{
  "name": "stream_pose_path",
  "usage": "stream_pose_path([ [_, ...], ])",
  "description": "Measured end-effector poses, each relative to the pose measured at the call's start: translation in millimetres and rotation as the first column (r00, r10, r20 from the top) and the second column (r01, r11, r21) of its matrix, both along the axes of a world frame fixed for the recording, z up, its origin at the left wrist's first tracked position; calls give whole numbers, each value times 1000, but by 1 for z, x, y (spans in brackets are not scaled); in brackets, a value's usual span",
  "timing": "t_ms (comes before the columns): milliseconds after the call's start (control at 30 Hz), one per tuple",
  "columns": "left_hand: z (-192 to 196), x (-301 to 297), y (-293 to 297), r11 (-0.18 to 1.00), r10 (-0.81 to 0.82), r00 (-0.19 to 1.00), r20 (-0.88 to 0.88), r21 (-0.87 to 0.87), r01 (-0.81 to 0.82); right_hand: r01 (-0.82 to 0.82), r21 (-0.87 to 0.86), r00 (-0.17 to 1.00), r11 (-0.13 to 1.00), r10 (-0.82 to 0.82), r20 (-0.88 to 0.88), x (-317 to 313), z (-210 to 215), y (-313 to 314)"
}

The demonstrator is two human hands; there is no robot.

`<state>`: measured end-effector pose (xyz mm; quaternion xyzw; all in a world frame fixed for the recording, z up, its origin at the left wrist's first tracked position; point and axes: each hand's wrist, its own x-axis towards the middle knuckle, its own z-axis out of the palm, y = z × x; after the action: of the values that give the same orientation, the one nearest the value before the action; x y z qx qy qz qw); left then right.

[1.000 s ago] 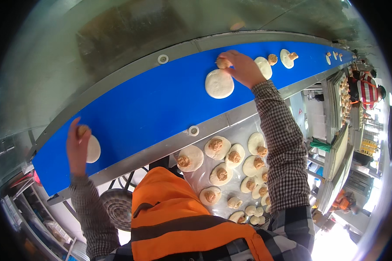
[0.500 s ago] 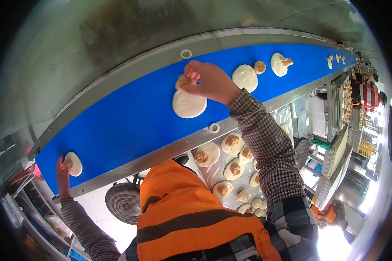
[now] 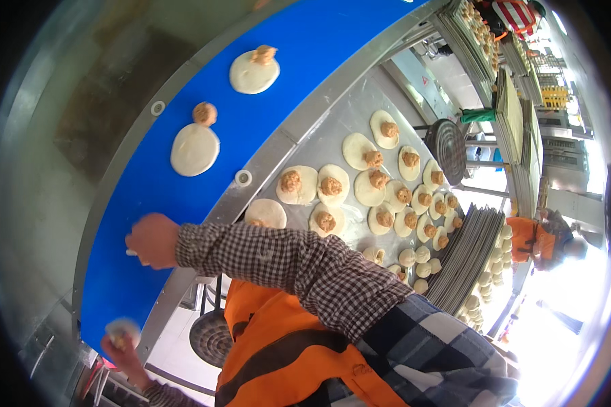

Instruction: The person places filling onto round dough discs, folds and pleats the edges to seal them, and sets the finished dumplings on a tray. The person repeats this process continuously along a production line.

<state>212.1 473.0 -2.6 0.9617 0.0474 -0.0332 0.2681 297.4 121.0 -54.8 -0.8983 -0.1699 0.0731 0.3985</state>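
Observation:
My left hand (image 3: 121,353), at the near left end of the blue conveyor belt (image 3: 132,193), has its fingers closed on a dough round (image 3: 124,331); both are smeared by motion. Over the belt, my right hand (image 3: 155,241) is closed, its back hiding most of what it grips; a sliver of white dough (image 3: 131,252) pokes out below the fingers. Farther along the belt lies a flat dough round (image 3: 195,150) with a lump of brown filling (image 3: 205,114) touching its far edge. Beyond it, another dough round (image 3: 254,73) carries filling (image 3: 264,55) partly on its rim.
Right of the belt, a steel table (image 3: 360,102) holds several dough rounds topped with filling and several closed dough balls (image 3: 422,254). A stack of trays (image 3: 465,254) stands at its right. Round stools (image 3: 212,337) are below. Co-workers (image 3: 529,237) are at the far right.
My view has turned toward the right. My right hand has left the filling-topped round's earlier spot and closed near the left hand; the left hand has lifted its dough round.

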Motion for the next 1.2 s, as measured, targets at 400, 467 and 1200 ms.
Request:
stream_pose_path([
  [400, -47, 28, -487, 308, -858, 454, -241, -948, 78, 736, 393, 676, 552, -634, -376, -163, -3, -387],
  [467, -70, 6, -542, 365, -911, 412, -4, -474, 802, 699, -434, 560, 568, -812, -162, -162, -12, -413],
  [1200, -59, 41, -52, 993, -80, 980, 180, 99, 63, -130, -168, 986, 977, 145, 81, 54, 20, 14],
])
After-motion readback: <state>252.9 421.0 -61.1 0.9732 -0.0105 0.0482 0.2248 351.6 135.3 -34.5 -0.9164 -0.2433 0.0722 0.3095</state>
